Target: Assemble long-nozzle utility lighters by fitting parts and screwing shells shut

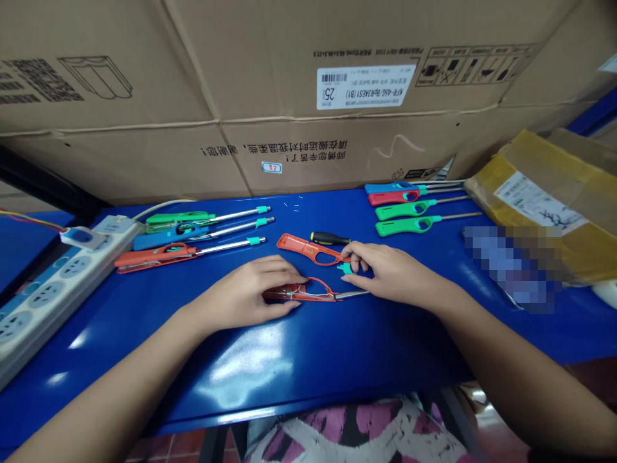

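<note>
My left hand (263,292) is closed around the handle end of an opened orange gas lighter (321,296) lying on the blue tabletop. A thin wire shows around its finger loop, and its metal tube points right. Just above the tube, my right hand (380,273) pinches a small teal plastic piece (344,267) that looks like a trigger. The loose orange half-shell (299,246) lies behind, its right end partly hidden by my right fingers. Beyond them rests a black and yellow screwdriver (328,238), its tip hidden.
To the left lie a blue lighter (157,239), an orange one (154,257) and a green one (173,218), near a white power strip (48,283). Several lighters (402,225) lie back right, beside a yellow-taped carton (544,193) and a blurred phone-like object (511,263). A large cardboard box (270,77) stands behind.
</note>
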Tool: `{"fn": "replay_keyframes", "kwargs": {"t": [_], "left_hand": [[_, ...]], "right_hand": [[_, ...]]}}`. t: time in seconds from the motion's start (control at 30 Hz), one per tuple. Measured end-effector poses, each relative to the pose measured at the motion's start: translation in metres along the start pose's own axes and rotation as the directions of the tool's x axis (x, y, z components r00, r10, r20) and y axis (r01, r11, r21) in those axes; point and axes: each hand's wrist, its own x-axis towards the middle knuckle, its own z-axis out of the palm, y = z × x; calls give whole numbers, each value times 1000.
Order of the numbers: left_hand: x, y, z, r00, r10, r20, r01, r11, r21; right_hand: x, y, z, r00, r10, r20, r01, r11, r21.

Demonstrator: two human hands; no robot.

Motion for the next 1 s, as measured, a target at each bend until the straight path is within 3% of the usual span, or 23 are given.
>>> {"fn": "replay_keyframes", "kwargs": {"t": [0.13,0.23,0.33,0.43,0.6,0.83,1.0], "left_hand": [[-1,0,-4,999,6,41,-6,1000,9],[-2,0,-5,999,-15,39,15,1000,0],[-3,0,-6,996,-52,73,49,998,50],[-3,-1,-4,992,-99,78,91,991,98],[-2,0,10,995,-101,13,100,994,50],[-2,-3,26,992,-70,-101,76,996,55],[-1,-3,29,990,-31,-135,38,998,49]], "right_hand": [[1,1,1,1000,0,-23,0,1000,-30],[3,-4,5,983,-87,-159,81,996,-42],[4,-14,14,937,-206,-281,214,977,-3],[5,-24,28,921,-287,-263,305,952,29],[8,-27,43,936,-295,-193,309,950,45],[9,-22,41,897,-337,-285,355,935,13],[7,-22,37,898,-364,-247,352,931,-95]]}}
